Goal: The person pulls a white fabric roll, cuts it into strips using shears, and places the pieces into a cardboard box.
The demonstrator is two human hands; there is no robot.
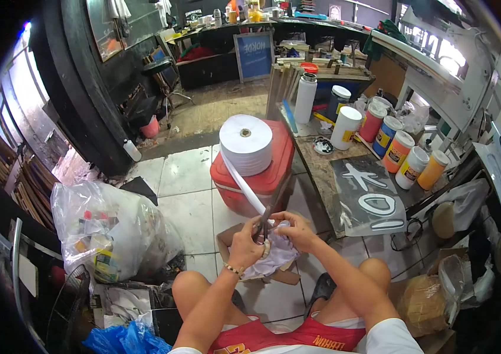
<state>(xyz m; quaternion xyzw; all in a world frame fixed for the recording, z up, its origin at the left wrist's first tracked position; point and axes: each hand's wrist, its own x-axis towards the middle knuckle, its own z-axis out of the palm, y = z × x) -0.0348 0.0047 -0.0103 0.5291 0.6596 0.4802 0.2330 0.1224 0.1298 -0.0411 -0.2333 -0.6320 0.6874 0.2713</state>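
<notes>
My left hand (247, 244) is closed around a pair of scissors (265, 219), its blades pointing up and away from me across a white strip. The strip (243, 184) runs down from a large roll of white tape or ribbon (244, 154), which sits on a red cooler box (283, 150). Fingers of my right hand (297, 232) pinch the strip near its lower end, just right of the blades. Below both hands, a cardboard box (287, 276) holds a pile of white pieces (271, 259).
To the right, a low wooden table (315, 159) carries several paint jars (398, 150) and a black sheet with white lettering (368, 194). On the left stands a stuffed clear plastic bag (126, 230). A blue bag (126, 339) lies at lower left, a brown-wrapped bundle (424, 301) at lower right.
</notes>
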